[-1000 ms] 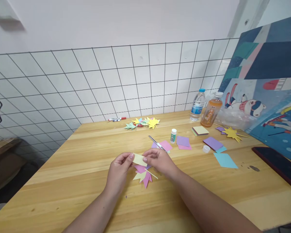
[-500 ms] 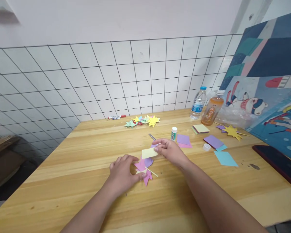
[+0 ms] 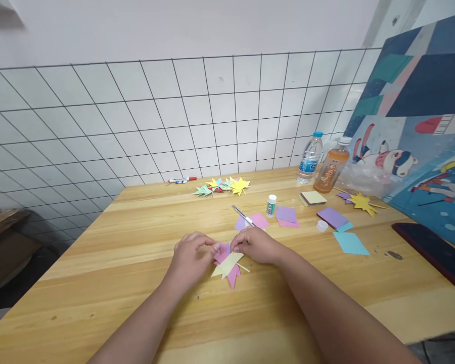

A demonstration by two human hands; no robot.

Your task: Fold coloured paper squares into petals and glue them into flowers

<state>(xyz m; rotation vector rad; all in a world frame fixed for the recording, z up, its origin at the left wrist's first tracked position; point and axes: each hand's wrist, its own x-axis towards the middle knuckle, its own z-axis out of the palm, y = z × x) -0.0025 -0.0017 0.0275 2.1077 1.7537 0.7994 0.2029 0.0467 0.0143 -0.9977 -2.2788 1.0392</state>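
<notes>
A pale yellow paper piece (image 3: 228, 264) with pointed ends lies across a pink paper leaf (image 3: 233, 279) on the table. Part of the leaf's upper side is purple, and a thin pale stem (image 3: 243, 268) sticks out to the right. My left hand (image 3: 192, 259) pinches the leaf's upper left edge between thumb and forefinger. At the upper right, my right hand (image 3: 257, 245) has its fingertips pressed together on the papers, close to the yellow piece's top end. What exactly those fingertips hold is hidden.
Behind my hands lie a craft knife (image 3: 244, 216), purple and pink sheets (image 3: 286, 215) and an upright glue stick (image 3: 271, 206). Its white cap (image 3: 322, 226) is farther right. Finished paper leaves (image 3: 239, 186), two bottles (image 3: 331, 167), and a phone (image 3: 434, 253) surround the work area.
My right hand has lowered the yellow paper onto the pink leaf and moved down and left. My left thumb has shifted up to the leaf's upper edge. The craft knife is now uncovered.
</notes>
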